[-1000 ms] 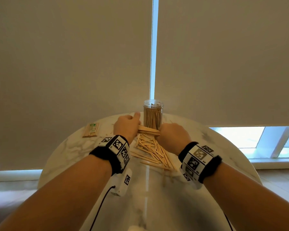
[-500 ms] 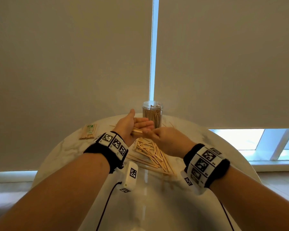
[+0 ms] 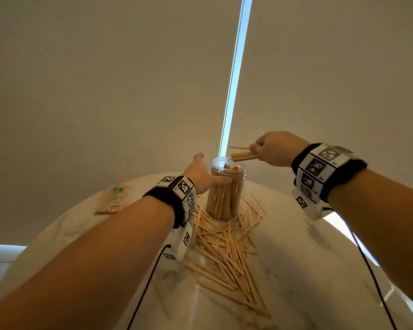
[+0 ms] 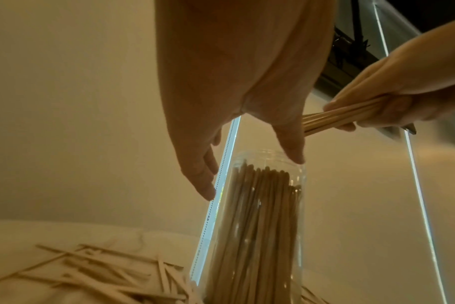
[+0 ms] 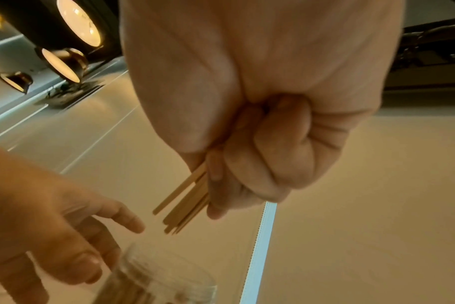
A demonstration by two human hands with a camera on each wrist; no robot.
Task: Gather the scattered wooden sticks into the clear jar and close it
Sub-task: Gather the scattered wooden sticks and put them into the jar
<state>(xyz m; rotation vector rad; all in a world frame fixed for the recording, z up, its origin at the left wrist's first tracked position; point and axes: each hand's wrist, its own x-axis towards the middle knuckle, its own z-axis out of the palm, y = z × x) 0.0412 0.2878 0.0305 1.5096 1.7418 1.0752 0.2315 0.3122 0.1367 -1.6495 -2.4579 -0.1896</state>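
The clear jar (image 3: 226,194) stands upright and uncovered on the round marble table (image 3: 308,270), packed with wooden sticks. My left hand (image 3: 206,173) reaches around its upper part with straight, spread fingers. The thumb (image 4: 291,150) touches the jar (image 4: 260,226) near the rim, and the other fingers (image 4: 203,176) lie just beside it. My right hand (image 3: 264,151) grips a bundle of sticks (image 3: 240,156) level over the jar mouth. The bundle (image 5: 187,201) pokes out of my fist (image 5: 249,164). Several loose sticks (image 3: 224,244) lie scattered in front of the jar.
A wrapped packet of sticks (image 3: 113,200) lies on the table's far left. A closed roller blind (image 3: 129,91) hangs right behind the table. Black cables (image 3: 148,282) run down from both wristbands over the tabletop.
My right hand took a bundle of sticks from my left palm and rose with it over the jar. My left hand left the pile and went to the jar.
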